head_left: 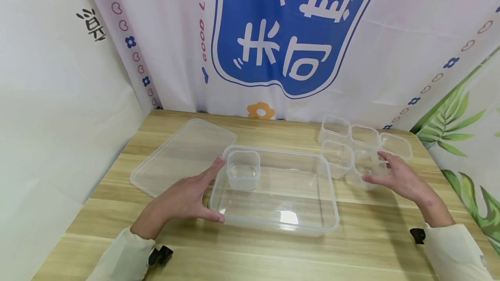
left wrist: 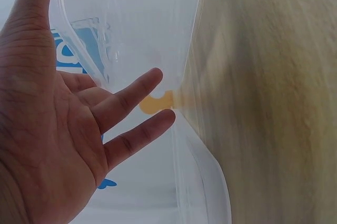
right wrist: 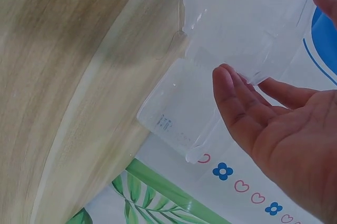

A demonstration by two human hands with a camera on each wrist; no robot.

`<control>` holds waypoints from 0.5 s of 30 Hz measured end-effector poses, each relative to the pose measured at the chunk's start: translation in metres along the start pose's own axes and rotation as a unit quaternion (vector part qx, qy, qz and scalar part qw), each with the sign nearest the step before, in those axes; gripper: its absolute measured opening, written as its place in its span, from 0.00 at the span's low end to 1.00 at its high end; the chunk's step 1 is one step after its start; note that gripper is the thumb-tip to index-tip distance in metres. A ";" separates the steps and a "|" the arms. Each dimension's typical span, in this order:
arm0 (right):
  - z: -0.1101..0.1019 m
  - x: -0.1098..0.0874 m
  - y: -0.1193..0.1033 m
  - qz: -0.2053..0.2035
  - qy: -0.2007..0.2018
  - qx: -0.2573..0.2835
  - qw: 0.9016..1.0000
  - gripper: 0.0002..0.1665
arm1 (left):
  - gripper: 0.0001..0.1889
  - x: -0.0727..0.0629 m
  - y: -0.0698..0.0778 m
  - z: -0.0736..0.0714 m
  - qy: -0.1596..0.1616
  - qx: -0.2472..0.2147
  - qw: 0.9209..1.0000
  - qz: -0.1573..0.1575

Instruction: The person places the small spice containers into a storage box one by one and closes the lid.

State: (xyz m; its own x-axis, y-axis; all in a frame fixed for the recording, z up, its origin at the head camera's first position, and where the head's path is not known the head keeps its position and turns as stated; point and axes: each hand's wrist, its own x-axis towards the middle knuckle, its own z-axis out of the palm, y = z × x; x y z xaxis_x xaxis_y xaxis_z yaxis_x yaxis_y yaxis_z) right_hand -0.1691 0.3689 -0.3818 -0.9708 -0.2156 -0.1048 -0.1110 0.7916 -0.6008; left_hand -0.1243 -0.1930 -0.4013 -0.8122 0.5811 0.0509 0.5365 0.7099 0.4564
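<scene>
A wood-grained surface (head_left: 254, 259) is filling the lower part of the frame, its pale and honey-brown bands running crosswise. Behind it a white cloth (head_left: 175, 34) is hanging, carrying a blue panel (head_left: 234, 21) with white characters at upper centre and an orange flower (head_left: 261, 110) just above the surface's far edge. Green leaves (head_left: 449, 120) are showing on the covering at right.

A clear, shallow rectangular container (head_left: 289, 198) is standing at centre, its rounded corners and glossy floor catching a bright reflection. One small squarish cup (head_left: 243, 172) is standing upright in its upper-left corner. A thin, translucent lid (head_left: 183, 155) is lying flat at left, duller than the container. Five matching small cups (head_left: 337, 157) are clustering at right, two of them in the nearer row.

Both hands are holding nothing. The left hand (head_left: 179, 196) is spreading its thumb and fingers around the container's left end; the right hand (head_left: 402, 179) is reaching loosely around the nearer right cup (head_left: 361, 164). Whether either is touching plastic, one cannot tell.
</scene>
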 end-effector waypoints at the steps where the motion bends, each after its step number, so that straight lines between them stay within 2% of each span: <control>1: 0.000 0.000 0.000 0.001 -0.002 0.001 1.000 0.64 | 0.73 0.000 0.000 0.000 -0.001 -0.002 1.000 0.001; 15: -0.001 -0.003 0.000 0.010 -0.001 -0.005 1.000 0.64 | 0.73 0.000 0.000 0.001 -0.002 -0.013 1.000 0.003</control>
State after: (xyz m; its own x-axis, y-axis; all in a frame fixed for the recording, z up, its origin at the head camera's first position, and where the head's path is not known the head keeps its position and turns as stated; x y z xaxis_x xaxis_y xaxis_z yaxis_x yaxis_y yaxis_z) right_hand -0.1667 0.3696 -0.3804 -0.9723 -0.2013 -0.1188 -0.0937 0.8013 -0.5909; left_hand -0.1242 -0.1931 -0.4023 -0.8082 0.5868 0.0490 0.5345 0.6962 0.4791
